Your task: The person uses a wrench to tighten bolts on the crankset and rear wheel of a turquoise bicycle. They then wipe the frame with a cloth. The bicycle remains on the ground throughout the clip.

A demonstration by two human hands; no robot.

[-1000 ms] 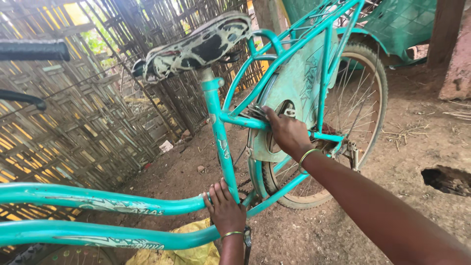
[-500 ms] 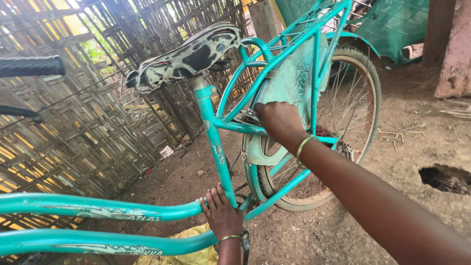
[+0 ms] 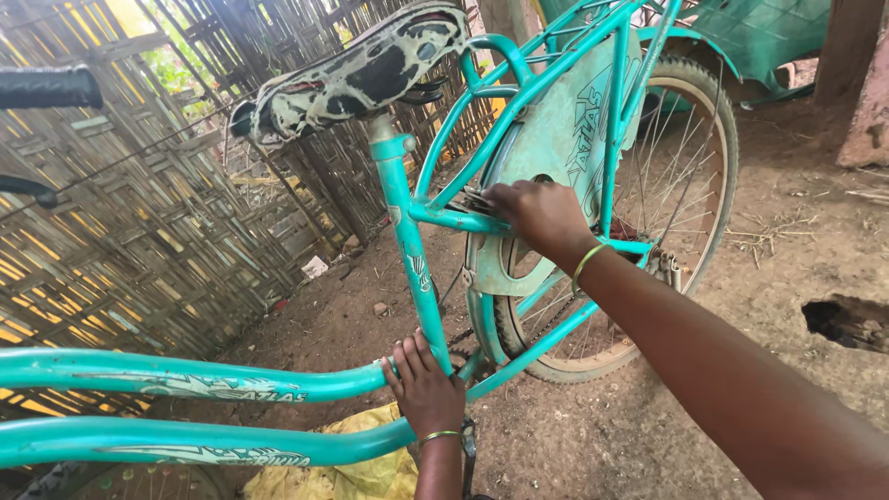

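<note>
Teal bicycle frame (image 3: 407,231), black-and-white blotched saddle (image 3: 361,74), yellow cloth (image 3: 343,472), gold bangles (image 3: 585,264)

Probably a rural yard shelter: woven bamboo fence (image 3: 139,231), bare dirt floor (image 3: 778,268), wooden post (image 3: 847,46).

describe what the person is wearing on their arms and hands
Both arms are bare, with no sleeves or gloves in view. The left hand has a thin gold-coloured bangle at the wrist. The right hand wears a similar slim bangle, yellow-green in tint. No rings show.
</note>
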